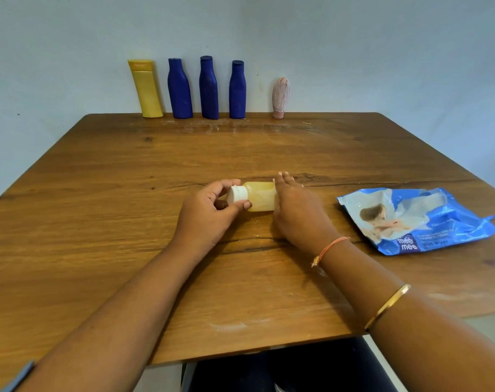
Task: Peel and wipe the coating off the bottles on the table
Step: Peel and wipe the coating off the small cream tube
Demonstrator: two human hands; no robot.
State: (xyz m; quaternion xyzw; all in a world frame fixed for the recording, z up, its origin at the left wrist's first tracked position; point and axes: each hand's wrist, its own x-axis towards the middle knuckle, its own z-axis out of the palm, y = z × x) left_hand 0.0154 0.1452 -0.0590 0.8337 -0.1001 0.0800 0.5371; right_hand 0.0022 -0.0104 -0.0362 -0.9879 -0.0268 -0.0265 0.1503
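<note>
Your left hand is to the left of the middle of the wooden table. Its thumb and fingertips pinch the white cap of a small yellowish bottle. The bottle lies on its side on the table, between your two hands, with its cap pointing to your left hand and its base to your right.

Your right hand stands on its edge against the bottle's base, fingers reaching forward past it. The thumb is hidden behind the hand, so you cannot tell whether this hand grips the bottle or only rests against it. An orange thread circles the right wrist, and a gold bangle sits further up the forearm.

To the right of your right hand, near but not touching, a blue pack of wet wipes lies flat.

Well beyond both hands, five more bottles stand in a row at the far edge against the wall. From left to right they are a yellow bottle, leaning a little, then a first blue bottle, a second blue bottle and a third blue bottle. The last is a small pink bottle streaked with white, straight ahead of your right hand.
</note>
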